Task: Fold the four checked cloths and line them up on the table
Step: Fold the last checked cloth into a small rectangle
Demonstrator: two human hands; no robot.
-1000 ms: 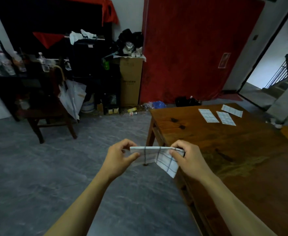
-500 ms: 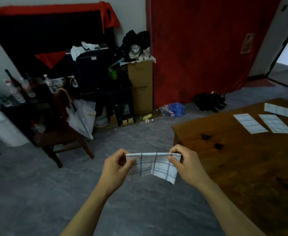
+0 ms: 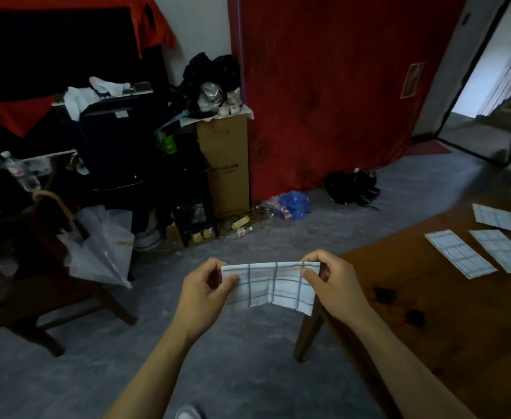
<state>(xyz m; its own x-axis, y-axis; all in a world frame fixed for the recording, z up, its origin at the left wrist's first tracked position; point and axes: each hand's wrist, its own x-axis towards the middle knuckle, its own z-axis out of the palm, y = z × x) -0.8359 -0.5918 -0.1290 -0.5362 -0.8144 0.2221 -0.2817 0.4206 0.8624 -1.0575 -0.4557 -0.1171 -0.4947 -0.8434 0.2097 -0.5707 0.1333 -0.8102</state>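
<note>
- A grey floor (image 3: 278,373) fills most of the view, with a red curtain (image 3: 323,86) hanging behind it and an open doorway (image 3: 490,101) at the far right.
- The wooden surface (image 3: 460,343) takes up the lower right; one of its legs (image 3: 308,334) stands on the floor just below the held cloth.
- A dark wooden chair (image 3: 45,297) sits at the left, with a folded white umbrella (image 3: 103,249) leaning against it.
- A tall cardboard box (image 3: 227,164) stands against the wall beside dark, cluttered shelving.
- Three folded checked cloths lie side by side on the far right of the surface: one nearest (image 3: 460,254), one in the middle (image 3: 503,251), and one farthest (image 3: 505,219), partly cut off by the frame edge.
- The fourth checked cloth (image 3: 270,287) is held in the air over the floor, just left of the surface's corner, folded along its top edge with the loose layers hanging down.
- The left hand (image 3: 202,294) pinches the cloth's upper left corner between thumb and curled fingers.
- The right hand (image 3: 334,285) pinches the upper right corner the same way.
</note>
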